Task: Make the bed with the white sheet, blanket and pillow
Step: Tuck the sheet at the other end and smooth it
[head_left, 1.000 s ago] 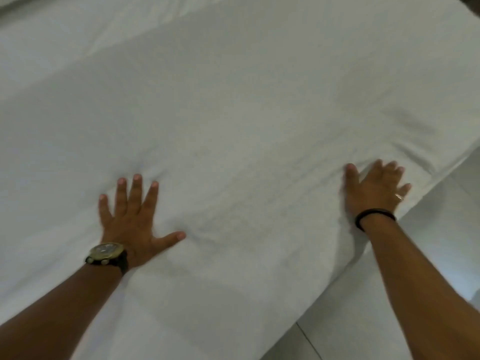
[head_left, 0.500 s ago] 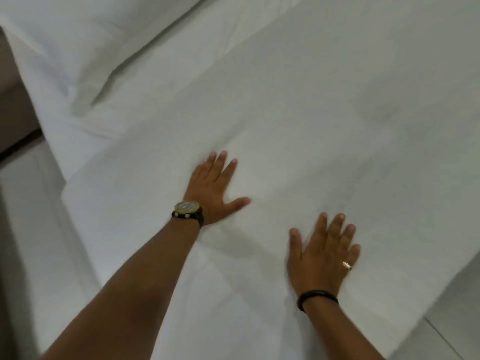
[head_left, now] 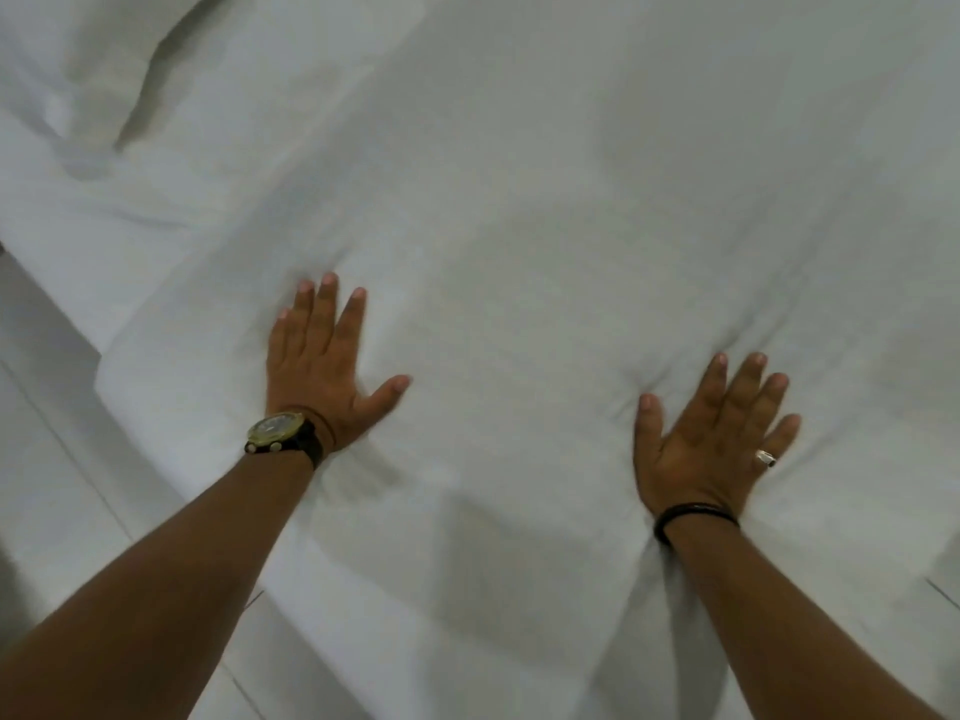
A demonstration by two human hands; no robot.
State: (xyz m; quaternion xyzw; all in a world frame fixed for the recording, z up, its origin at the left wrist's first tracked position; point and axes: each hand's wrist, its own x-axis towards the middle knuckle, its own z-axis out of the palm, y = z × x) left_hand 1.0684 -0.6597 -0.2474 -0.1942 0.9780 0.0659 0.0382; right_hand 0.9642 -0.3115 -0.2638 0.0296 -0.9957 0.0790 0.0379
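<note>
Both hands were laid flat, fingers spread, well apart on the white blanket (head_left: 545, 200). Left hand (head_left: 322, 376) was placed nearer the pillow (head_left: 78, 59); right hand (head_left: 711, 439) nearer the edge. Nothing gripped.

Light: dim, flat, indoor; source not visible.
Colour: grey-green cast over the white blanket (head_left: 545, 200).
Shadows: soft, under both forearms and beside the right hand (head_left: 711, 444); darker fold under the pillow (head_left: 78, 59).
Glare: mild brightness at the left edge only.
Blur: soft overall; left hand (head_left: 322, 366) fingertips slightly smeared.
Focus: pillow and far cloth mushy, weave lost.
Distortion: wide-angle stretch on forearms at the bottom corners.
</note>
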